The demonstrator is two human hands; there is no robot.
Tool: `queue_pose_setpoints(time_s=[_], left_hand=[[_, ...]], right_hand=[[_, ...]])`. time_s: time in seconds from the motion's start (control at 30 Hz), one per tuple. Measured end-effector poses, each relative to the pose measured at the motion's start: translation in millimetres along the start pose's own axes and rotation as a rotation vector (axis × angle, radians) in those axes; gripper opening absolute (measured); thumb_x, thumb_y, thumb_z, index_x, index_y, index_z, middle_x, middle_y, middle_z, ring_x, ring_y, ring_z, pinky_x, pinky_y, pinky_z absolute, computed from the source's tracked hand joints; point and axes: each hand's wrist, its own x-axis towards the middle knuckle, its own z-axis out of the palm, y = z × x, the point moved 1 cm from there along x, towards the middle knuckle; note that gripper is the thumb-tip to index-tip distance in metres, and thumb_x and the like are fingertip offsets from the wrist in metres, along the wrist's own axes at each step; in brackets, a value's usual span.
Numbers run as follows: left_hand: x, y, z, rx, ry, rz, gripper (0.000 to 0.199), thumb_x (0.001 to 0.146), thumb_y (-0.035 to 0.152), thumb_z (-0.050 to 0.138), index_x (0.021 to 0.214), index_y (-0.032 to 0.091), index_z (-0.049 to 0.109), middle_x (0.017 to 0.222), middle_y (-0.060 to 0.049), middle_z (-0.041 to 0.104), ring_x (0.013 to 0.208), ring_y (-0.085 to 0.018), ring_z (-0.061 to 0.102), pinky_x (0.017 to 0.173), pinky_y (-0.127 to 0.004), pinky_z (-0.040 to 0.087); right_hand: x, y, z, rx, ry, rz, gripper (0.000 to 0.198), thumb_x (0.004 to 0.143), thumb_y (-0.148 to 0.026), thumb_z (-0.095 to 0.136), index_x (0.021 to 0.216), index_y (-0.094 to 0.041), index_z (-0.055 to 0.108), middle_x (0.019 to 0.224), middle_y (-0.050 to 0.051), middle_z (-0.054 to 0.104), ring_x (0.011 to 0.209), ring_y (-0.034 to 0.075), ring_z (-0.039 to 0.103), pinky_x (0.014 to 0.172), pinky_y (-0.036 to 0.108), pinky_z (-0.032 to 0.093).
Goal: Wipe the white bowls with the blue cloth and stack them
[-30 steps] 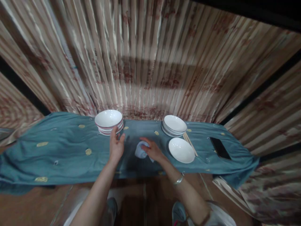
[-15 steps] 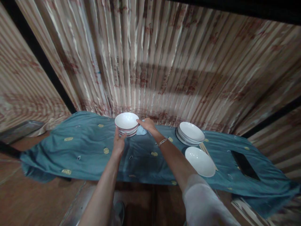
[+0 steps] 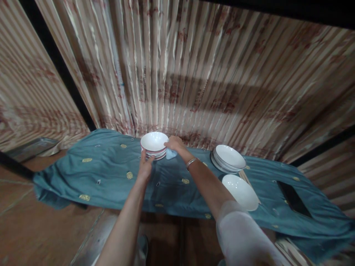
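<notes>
A stack of white bowls (image 3: 154, 142) with reddish bands stands on the cloth-covered table, left of its middle. My left hand (image 3: 145, 167) is closed on the front left of the stack, the thumb upright against the top bowl's side; what the other fingers grip is partly hidden. At the right rim of the top bowl is my right hand (image 3: 175, 143), its fingers bunched around a light blue cloth (image 3: 171, 153) that hangs below them next to the stack. A bracelet circles the right wrist.
Right of my right arm stands a stack of white plates (image 3: 230, 156), with a white oval dish (image 3: 240, 192) in front. Chopsticks (image 3: 246, 178) lie partly under these. Farther right lies a black phone (image 3: 294, 198). A patterned curtain (image 3: 183, 92) hangs behind the teal-covered table (image 3: 111, 177).
The whole view has shifted slightly, so the table and dishes appear a little farther right. My right hand's fingers are more curled at the rim; the left keeps its hold.
</notes>
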Motion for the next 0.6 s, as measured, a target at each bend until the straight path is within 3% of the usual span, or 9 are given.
queue_pose_setpoints(time_s=[0.23,0.43,0.5,0.6], left_hand=[[-8,11,5,0.031,-0.012,-0.026,0.073,0.076,0.022,0.063,0.143,0.026,0.036,0.155,-0.002,0.029,0.144,-0.019,0.017,0.116,-0.035,0.009],[-28,36,14,0.162,-0.018,0.283,0.071,0.075,0.028,0.068,0.14,0.024,0.041,0.158,-0.005,0.02,0.145,-0.021,0.01,0.116,-0.034,0.007],[-40,43,23,0.083,-0.068,0.302,0.071,0.076,0.033,0.068,0.14,0.025,0.041,0.155,-0.006,0.029,0.144,-0.022,0.019,0.116,-0.033,0.015],[-57,48,37,-0.117,-0.151,0.211,0.067,0.077,0.038,0.066,0.138,0.023,0.04,0.144,-0.011,0.045,0.131,-0.025,0.044,0.109,-0.037,0.033]], right_hand=[[-6,1,-12,0.028,0.053,0.003,0.038,0.08,-0.035,0.054,0.108,-0.014,0.07,0.111,0.015,0.069,0.105,0.025,0.065,0.08,0.027,0.049],[-29,15,-28,0.172,0.205,0.008,0.035,0.084,-0.039,0.049,0.094,-0.016,0.073,0.093,0.007,0.074,0.09,0.02,0.067,0.071,0.022,0.046],[-43,28,-32,0.219,0.272,0.027,0.035,0.084,-0.04,0.049,0.088,-0.016,0.074,0.084,0.005,0.073,0.082,0.019,0.067,0.067,0.021,0.044],[-68,55,-31,0.247,0.32,0.066,0.035,0.083,-0.041,0.048,0.078,-0.016,0.072,0.071,0.003,0.07,0.071,0.017,0.063,0.061,0.021,0.041]])
